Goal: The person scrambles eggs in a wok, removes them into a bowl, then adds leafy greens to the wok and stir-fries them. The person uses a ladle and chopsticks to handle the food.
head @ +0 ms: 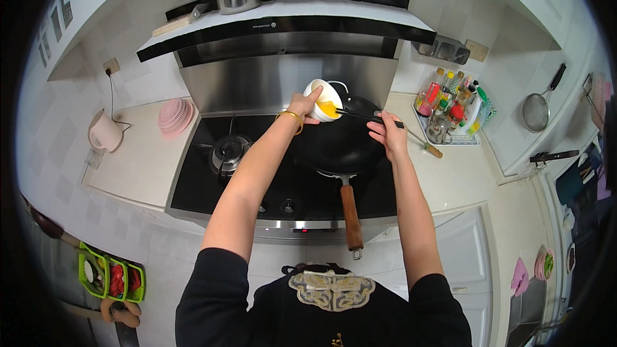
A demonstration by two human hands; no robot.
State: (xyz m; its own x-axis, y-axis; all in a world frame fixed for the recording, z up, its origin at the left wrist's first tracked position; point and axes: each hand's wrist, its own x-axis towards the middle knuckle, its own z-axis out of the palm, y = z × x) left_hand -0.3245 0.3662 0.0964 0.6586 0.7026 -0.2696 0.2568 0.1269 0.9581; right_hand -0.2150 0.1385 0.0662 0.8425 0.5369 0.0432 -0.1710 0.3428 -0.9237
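Note:
My left hand (305, 107) grips a white bowl (319, 87) by its rim, tilted over the wok. Yellow beaten egg (328, 108) lies at the bowl's lower side. Between the fingers of my right hand (391, 131) is a pair of black chopsticks (366, 116), whose tips reach the bowl's rim by the egg. Below both hands the black wok (337, 152) sits on the right side of the gas hob, its wooden handle (351, 217) pointing towards me. Whether any egg is in the wok, I cannot tell.
On the left of the black glass hob (197, 193) is a bare burner (229, 152). A pink basket (175, 118) and an electric kettle (104, 131) stand on the left counter. To the right are a wooden-handled utensil (432, 150) and a tray (462, 140) of bottles. The range hood (289, 24) overhangs the back.

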